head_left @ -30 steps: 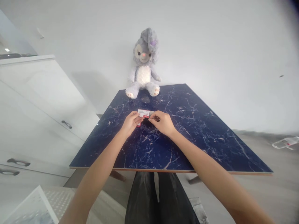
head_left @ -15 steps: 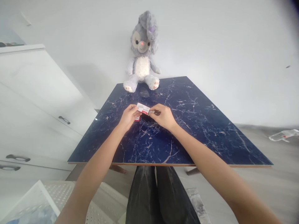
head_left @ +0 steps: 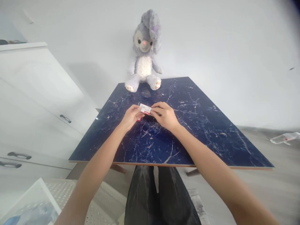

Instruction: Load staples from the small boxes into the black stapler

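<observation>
A small white card-like box with a red patch [head_left: 145, 108] is held just above the dark blue marbled table [head_left: 150, 140]. My left hand [head_left: 130, 117] pinches its left end between thumb and fingers. At its right end, the fingers of my right hand [head_left: 165, 115] are closed on it, thumb below and fingers above. Beneath my left fingertips shows the edge of a second red-and-white item [head_left: 139, 119], mostly hidden by the hand. Fine print on the white face is too small to read.
A grey plush rabbit [head_left: 144, 65] sits at the table's back edge against the wall. On the left stands a white cabinet [head_left: 39, 103] with dark handles. A perforated cream chair [head_left: 103, 200] is at lower left. A clear plastic item [head_left: 284, 137] lies on the floor at right.
The view has shifted slightly. My right fingers have moved from the small box's end to a fuller grip over it, and my left hand keeps its pinch.
</observation>
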### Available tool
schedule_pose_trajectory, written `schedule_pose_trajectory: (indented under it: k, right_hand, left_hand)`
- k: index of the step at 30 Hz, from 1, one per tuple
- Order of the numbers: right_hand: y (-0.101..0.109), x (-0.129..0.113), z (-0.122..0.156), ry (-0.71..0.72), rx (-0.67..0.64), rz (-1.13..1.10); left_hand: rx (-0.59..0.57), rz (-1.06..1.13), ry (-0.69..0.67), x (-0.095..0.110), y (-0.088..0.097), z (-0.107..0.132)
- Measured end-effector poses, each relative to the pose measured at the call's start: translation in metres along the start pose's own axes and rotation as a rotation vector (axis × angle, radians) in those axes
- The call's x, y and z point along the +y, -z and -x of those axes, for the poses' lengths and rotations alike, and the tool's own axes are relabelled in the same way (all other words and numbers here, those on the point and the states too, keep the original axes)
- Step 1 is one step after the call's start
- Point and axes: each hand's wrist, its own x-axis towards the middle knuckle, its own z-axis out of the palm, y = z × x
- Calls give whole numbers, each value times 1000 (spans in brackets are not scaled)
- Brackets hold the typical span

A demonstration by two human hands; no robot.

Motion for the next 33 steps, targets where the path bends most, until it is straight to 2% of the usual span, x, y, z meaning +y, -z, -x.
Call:
schedule_pose_trajectory:
  k: [5, 7, 9, 12, 15, 18, 23, 30, 33]
  right_hand:
    - [1, 1, -1, -93, -9, -111]
    - [0, 1, -2, -140, -28, -189]
    - [-3, 0, -1, -238, -35, -327]
    - [-12, -4, 1, -510, -39, -653]
    - [-21, -7, 4, -716, -111, -939]
    - [-22, -8, 5, -829, -137, -1043]
    - [-17, -7, 1, -1015, -139, -1079]
    - [-15, -8, -2, -1065, -159, -1025]
    - [-13, -8, -2, -1036, -195, -1024]
  left_hand:
    - [-15, -52, 16, -2, 1, -2]
    - [10, -74, -18, -1, -1, -1]
    - [106, -136, -158, 2, -5, 2]
    - [270, -376, -490, 7, -16, 14]
    - [279, -610, -646, 9, -25, 26]
    - [273, -666, -648, 8, -29, 31]
    - [248, -636, -593, 5, -29, 29]
    - [300, -635, -596, 4, -27, 24]
    - [304, -583, -570, 4, -24, 21]
